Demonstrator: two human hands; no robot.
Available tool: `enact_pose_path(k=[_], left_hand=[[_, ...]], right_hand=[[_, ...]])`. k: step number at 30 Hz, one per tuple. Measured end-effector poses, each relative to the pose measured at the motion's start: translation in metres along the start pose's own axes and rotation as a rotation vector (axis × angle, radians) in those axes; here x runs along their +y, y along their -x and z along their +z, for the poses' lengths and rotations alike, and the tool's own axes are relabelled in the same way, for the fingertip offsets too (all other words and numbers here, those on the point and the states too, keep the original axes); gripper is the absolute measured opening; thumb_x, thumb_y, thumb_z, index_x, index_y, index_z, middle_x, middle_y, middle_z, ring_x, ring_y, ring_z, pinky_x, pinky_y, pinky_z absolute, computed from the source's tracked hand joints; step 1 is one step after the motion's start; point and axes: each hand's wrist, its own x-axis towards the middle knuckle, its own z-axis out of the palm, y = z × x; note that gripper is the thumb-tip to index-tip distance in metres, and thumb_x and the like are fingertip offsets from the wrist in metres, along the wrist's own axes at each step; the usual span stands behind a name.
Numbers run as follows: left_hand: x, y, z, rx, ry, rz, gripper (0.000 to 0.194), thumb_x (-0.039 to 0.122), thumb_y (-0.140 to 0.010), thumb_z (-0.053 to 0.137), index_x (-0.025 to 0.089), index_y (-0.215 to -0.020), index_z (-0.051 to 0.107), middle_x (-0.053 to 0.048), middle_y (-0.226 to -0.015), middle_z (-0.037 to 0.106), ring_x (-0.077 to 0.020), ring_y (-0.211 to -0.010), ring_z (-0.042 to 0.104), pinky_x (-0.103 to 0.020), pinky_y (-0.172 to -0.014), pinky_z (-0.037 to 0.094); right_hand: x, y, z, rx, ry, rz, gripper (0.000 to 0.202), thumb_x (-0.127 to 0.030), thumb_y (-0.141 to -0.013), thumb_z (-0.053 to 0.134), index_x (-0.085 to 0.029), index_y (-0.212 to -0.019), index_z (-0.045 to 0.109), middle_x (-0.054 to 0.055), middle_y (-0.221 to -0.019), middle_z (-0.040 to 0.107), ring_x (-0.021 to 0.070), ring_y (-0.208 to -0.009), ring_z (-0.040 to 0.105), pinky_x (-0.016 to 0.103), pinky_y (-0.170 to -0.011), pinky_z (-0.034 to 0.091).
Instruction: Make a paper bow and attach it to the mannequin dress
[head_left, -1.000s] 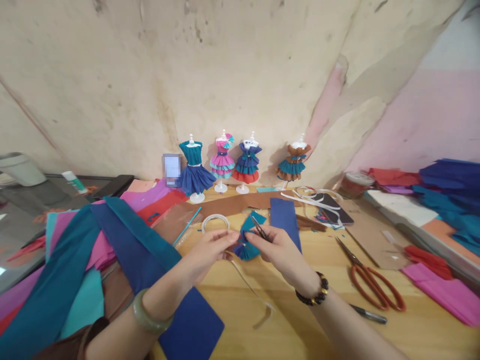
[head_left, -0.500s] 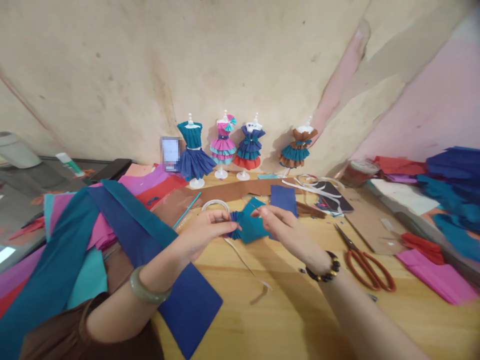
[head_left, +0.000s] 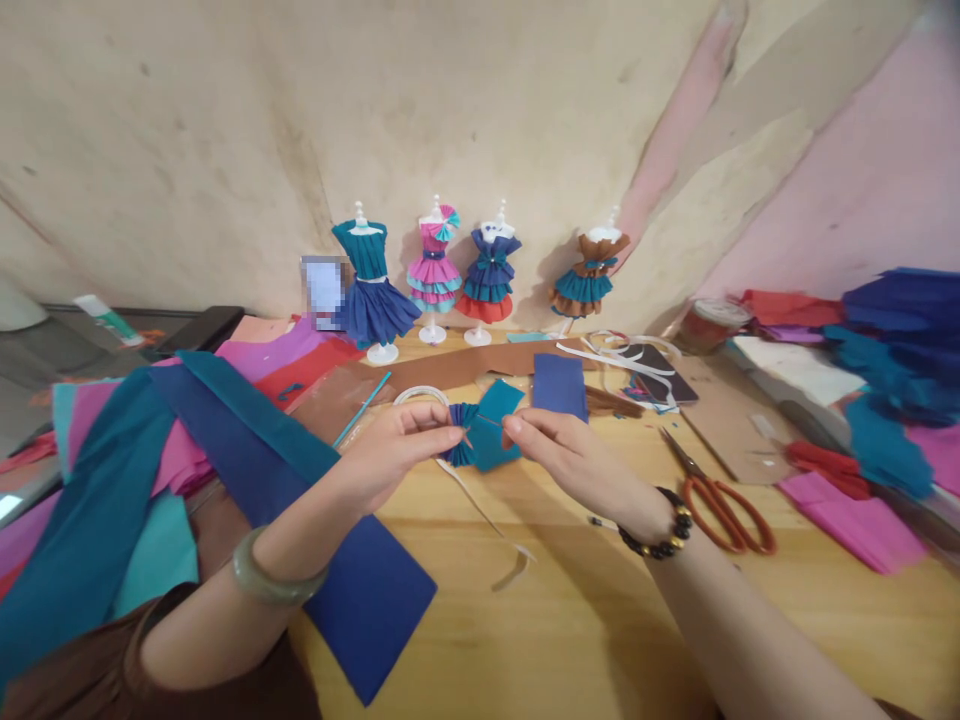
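Note:
My left hand [head_left: 397, 450] pinches the gathered waist of a small pleated paper skirt [head_left: 480, 435], dark blue folds on the left and a teal sheet on the right, held just above the wooden table [head_left: 570, 620]. My right hand [head_left: 559, 450] pinches the skirt's right side with thumb and forefinger; a thin strand seems to run between the two hands. A white tape strip [head_left: 495, 535] trails from the skirt down onto the table. A green bangle is on my left wrist, a dark bead bracelet on my right.
Several small mannequins in paper dresses [head_left: 435, 270] stand along the wall. Crepe paper sheets [head_left: 150, 470] pile at left, more coloured paper [head_left: 885, 400] at right. Orange-handled scissors [head_left: 720, 495], a tape roll [head_left: 420, 397], a blue rectangle [head_left: 559, 385] and a phone [head_left: 660, 365] lie around.
Both hands lifted the skirt and turned it sideways, the pleated end now toward my left hand. The small scissors seen in my right hand earlier are gone. The view drifted up and right.

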Motion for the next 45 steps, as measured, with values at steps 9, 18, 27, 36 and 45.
enact_pose_path(k=[9, 18, 27, 36, 45], left_hand=[[0.0007, -0.0008, 0.0009, 0.007, -0.066, 0.01, 0.014, 0.026, -0.071, 0.072, 0.014, -0.076, 0.066, -0.001, -0.075, 0.066, -0.0132, -0.071, 0.06, -0.027, -0.07, 0.044], [-0.0014, -0.0009, 0.0015, 0.057, -0.133, 0.04, 0.012, 0.025, -0.071, 0.072, 0.015, -0.074, 0.066, 0.001, -0.073, 0.065, -0.0127, -0.07, 0.061, -0.026, -0.069, 0.046], [-0.003, -0.0009, 0.0022, -0.005, -0.094, 0.058, 0.018, 0.023, -0.073, 0.071, 0.019, -0.09, 0.072, -0.002, -0.088, 0.071, -0.0151, -0.079, 0.064, -0.028, -0.075, 0.05], [-0.0041, -0.0003, 0.005, 0.032, -0.187, 0.089, 0.015, 0.026, -0.072, 0.071, 0.019, -0.086, 0.072, -0.001, -0.087, 0.07, -0.0164, -0.082, 0.063, -0.031, -0.078, 0.05], [-0.0044, 0.0003, 0.0066, 0.024, -0.19, 0.084, 0.019, 0.027, -0.072, 0.071, 0.018, -0.088, 0.072, -0.004, -0.088, 0.07, -0.0188, -0.083, 0.063, -0.034, -0.079, 0.051]], right_hand=[[-0.0009, -0.0001, 0.0017, 0.021, 0.023, 0.004, 0.043, -0.054, -0.094, 0.038, -0.019, -0.076, 0.057, 0.001, -0.074, 0.059, 0.0146, -0.07, 0.054, 0.026, -0.065, 0.041], [-0.0011, 0.0008, 0.0018, 0.028, 0.037, 0.012, 0.044, -0.054, -0.094, 0.038, -0.018, -0.076, 0.056, 0.0, -0.075, 0.057, 0.0141, -0.07, 0.052, 0.026, -0.064, 0.039], [-0.0015, 0.0023, 0.0041, 0.034, 0.041, 0.021, 0.045, -0.057, -0.093, 0.037, -0.018, -0.076, 0.055, 0.0, -0.073, 0.055, 0.0136, -0.067, 0.049, 0.026, -0.063, 0.038], [-0.0026, 0.0022, 0.0056, 0.051, 0.071, 0.013, 0.046, -0.056, -0.093, 0.037, -0.018, -0.075, 0.055, 0.0, -0.07, 0.055, 0.0136, -0.065, 0.049, 0.026, -0.06, 0.037], [-0.003, 0.0034, 0.0059, 0.054, 0.08, 0.007, 0.046, -0.056, -0.093, 0.037, -0.019, -0.072, 0.052, -0.002, -0.065, 0.049, 0.0122, -0.06, 0.043, 0.026, -0.057, 0.035]])
